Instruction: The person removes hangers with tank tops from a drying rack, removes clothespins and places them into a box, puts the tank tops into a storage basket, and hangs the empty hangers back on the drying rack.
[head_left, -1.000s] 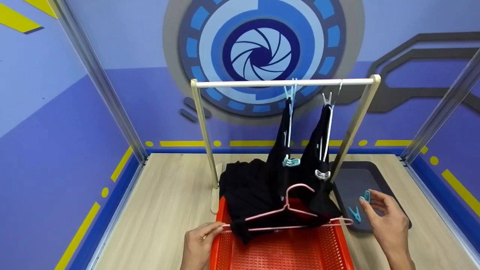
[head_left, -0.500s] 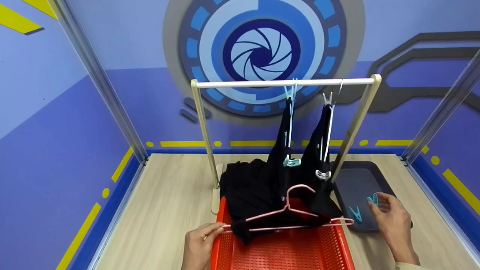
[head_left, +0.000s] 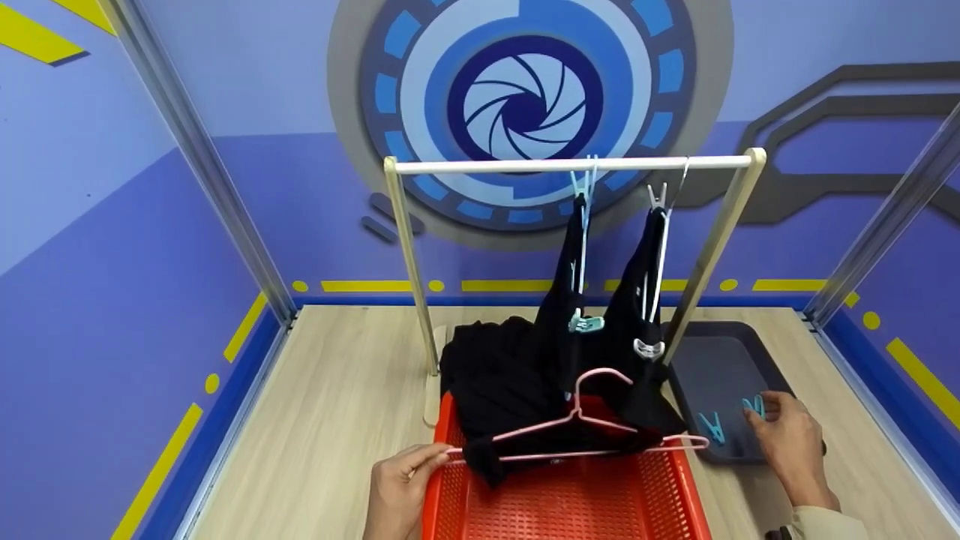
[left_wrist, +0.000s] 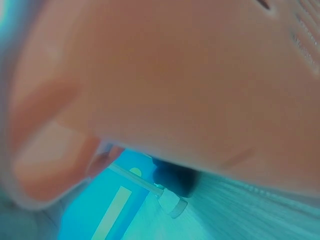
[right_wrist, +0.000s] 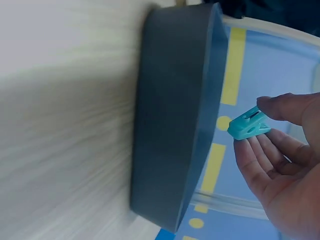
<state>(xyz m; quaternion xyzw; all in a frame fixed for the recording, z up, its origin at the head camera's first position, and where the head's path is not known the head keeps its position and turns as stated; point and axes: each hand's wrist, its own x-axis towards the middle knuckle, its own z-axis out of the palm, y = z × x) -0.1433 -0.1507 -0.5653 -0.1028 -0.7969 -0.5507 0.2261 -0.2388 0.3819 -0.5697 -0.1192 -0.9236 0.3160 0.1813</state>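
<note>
At the basket's left rim my left hand [head_left: 401,484] pinches the end of a pink clothes hanger [head_left: 536,431]. Black cloth [head_left: 495,375] is draped around the hanger's bar and over the red basket [head_left: 679,487]. Over the dark grey tray [head_left: 709,352], my right hand [head_left: 793,441] holds a teal clothespin [head_left: 754,406] between thumb and fingertips. The right wrist view shows that clothespin [right_wrist: 249,123] above the tray's edge. A second teal clothespin [head_left: 712,427] lies on the tray. In the left wrist view the hand [left_wrist: 165,90] fills most of the picture.
Behind the basket stands a clothes rack [head_left: 480,166]. Two hangers with black garments hang from its bar, held by a light blue clothespin [head_left: 586,322] and a white clothespin [head_left: 649,349], among others. Blue walls with metal posts [head_left: 217,195] enclose the wooden table [head_left: 345,375].
My right hand has moved right and slightly down over the tray with the teal clothespin. The left hand and the pink hanger stay in place.
</note>
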